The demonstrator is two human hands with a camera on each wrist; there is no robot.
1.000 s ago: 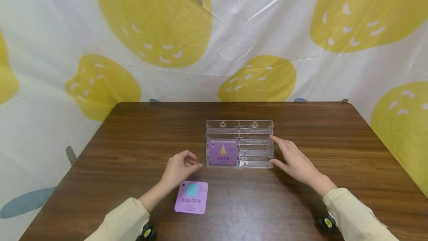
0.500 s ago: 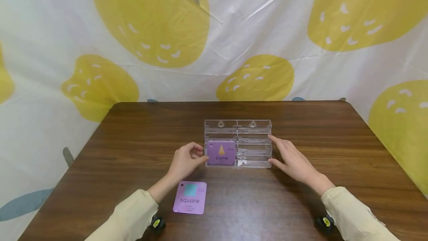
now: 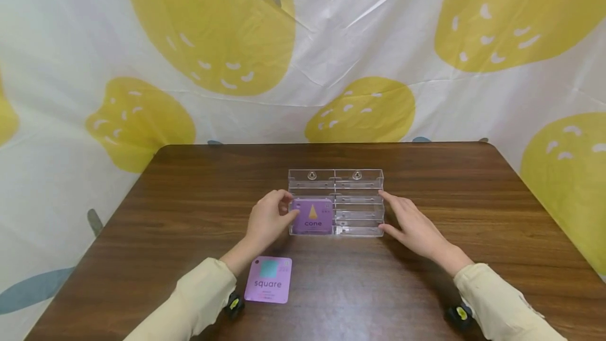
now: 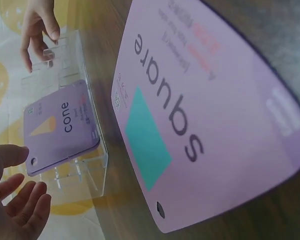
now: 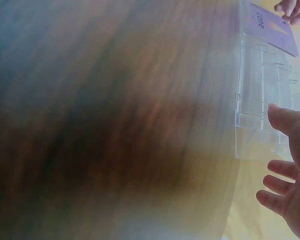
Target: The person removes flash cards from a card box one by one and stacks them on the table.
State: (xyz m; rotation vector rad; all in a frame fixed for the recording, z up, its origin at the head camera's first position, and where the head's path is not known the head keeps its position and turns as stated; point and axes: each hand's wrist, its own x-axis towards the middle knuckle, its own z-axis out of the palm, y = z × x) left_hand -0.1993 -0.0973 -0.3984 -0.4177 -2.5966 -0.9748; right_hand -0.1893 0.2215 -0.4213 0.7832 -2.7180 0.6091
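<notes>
Wooden table (image 3: pixel 189 199), hands flanking clear rack (image 3: pixel 358 175)

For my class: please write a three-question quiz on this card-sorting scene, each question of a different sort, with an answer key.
1. True or false: the "square" card stands inside the clear holder.
2. Which word is on the card in the clear holder's front left slot? A) cone B) cube C) circle
3. Fill in: the right hand touches the clear holder's ____ end.

Key:
1. False; it lies flat on the table, near the left hand.
2. A, the "cone" card.
3. Right.
</notes>
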